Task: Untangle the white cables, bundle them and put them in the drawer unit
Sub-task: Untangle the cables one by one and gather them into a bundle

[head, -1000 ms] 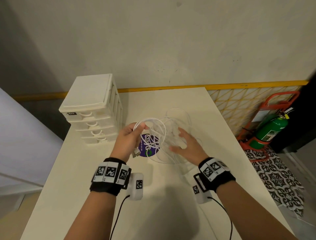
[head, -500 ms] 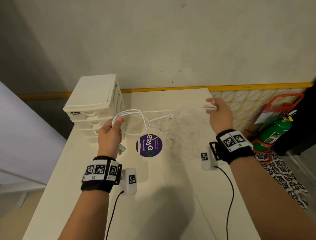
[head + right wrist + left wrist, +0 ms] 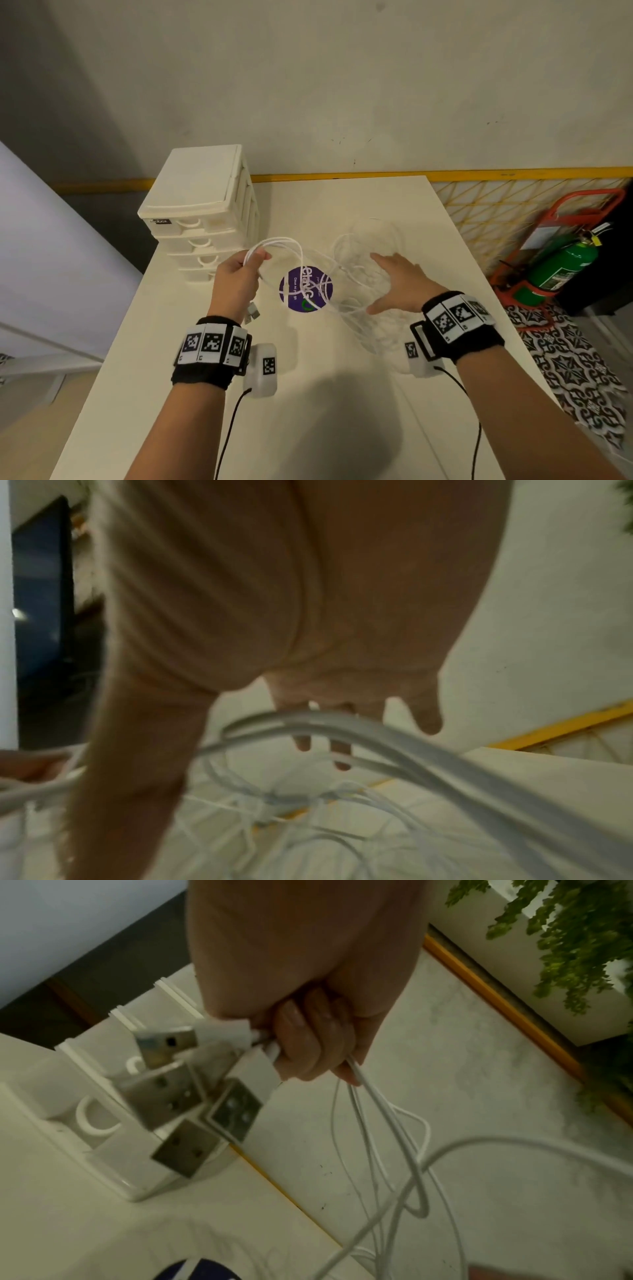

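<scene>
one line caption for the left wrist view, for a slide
Left hand grips several white cables just behind their USB plugs, above the drawer unit.

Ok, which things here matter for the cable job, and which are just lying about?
For the job:
white cables, gripped by the left hand
right hand, open over the tangle
drawer unit

Lying about:
purple sticker
fire extinguisher

From the head view, the white cables (image 3: 359, 274) beyond the right hand (image 3: 399, 286) smear into a pale blur, so strands can't be counted. The wrist view probably shows them crossing its fingers (image 3: 303, 744), but contact is unclear.
</scene>
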Tool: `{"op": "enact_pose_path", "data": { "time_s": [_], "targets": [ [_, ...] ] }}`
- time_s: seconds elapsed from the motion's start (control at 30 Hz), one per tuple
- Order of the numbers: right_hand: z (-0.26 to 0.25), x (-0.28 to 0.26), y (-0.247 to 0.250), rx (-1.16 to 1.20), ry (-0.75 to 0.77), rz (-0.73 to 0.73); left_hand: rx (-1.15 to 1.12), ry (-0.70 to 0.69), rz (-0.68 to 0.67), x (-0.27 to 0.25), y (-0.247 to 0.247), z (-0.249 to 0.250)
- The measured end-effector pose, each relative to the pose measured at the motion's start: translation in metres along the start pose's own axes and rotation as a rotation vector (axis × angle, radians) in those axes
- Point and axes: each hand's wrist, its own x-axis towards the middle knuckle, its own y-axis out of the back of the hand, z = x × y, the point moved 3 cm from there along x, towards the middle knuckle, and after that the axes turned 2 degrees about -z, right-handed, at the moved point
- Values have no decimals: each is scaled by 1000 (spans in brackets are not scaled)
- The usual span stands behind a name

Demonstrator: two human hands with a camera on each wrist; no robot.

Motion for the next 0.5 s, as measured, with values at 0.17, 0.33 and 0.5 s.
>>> {"op": "enact_pose_path", "data": {
  "time_s": [0.17,0.33,0.5],
  "targets": [
    [-34,-5,-3,247,282,-65,-25,-33,-112,-7,-21,4],
    [-17,6,4,460,211,447,5,-40,-30,-6,-16,2],
    [37,2,7,372,-84,458,-34,65,128,0,11,-8]
  ]
}}
